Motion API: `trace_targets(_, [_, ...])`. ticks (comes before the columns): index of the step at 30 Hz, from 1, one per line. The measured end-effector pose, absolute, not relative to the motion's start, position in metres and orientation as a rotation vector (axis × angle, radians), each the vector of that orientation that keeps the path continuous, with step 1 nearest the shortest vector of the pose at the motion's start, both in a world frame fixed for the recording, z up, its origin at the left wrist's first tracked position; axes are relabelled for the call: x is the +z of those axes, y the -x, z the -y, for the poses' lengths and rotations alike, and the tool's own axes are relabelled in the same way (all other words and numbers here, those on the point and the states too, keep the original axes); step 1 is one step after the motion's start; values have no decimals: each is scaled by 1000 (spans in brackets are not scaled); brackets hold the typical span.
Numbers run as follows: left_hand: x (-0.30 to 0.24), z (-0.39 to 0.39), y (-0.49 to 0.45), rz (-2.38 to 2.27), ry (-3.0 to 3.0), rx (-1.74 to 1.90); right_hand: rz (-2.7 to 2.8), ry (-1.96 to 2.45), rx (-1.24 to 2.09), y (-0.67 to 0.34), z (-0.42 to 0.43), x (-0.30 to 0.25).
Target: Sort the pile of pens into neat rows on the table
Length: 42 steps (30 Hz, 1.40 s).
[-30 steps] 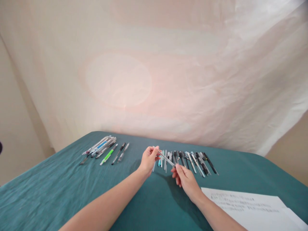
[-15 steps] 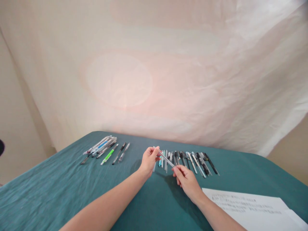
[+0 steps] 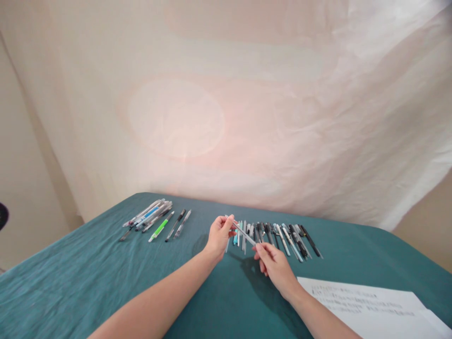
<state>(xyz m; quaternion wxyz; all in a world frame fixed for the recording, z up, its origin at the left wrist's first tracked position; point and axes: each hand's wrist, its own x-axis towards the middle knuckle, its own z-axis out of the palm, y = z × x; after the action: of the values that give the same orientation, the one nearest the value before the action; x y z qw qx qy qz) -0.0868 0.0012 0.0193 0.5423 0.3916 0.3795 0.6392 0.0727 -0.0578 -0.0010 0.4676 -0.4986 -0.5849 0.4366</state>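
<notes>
Between my two hands a slim, pale grey pen (image 3: 245,233) is held at a slant above the table. My left hand (image 3: 219,235) pinches its upper left end between thumb and fingers. The lower right end is gripped by my right hand (image 3: 270,261), with the fingers closed round it. Just behind the hands lies a row of pens, among them white and light blue pens (image 3: 291,242) and a black pen (image 3: 311,241) at the right end. My left hand partly hides the left end of this row.
A pile of pens (image 3: 150,214) lies at the left, with a bright green pen (image 3: 161,227) and two more pens beside it. Sheets of white paper with writing (image 3: 367,301) rest at the front right. Green cloth (image 3: 88,273) covers the table; a pale sheet (image 3: 226,117) hangs behind.
</notes>
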Motion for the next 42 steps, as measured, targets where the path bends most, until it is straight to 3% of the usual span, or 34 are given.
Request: trace_targets(42, [17, -2, 87, -917, -945, 1522, 1550, 1207, 1036, -72, 57, -4])
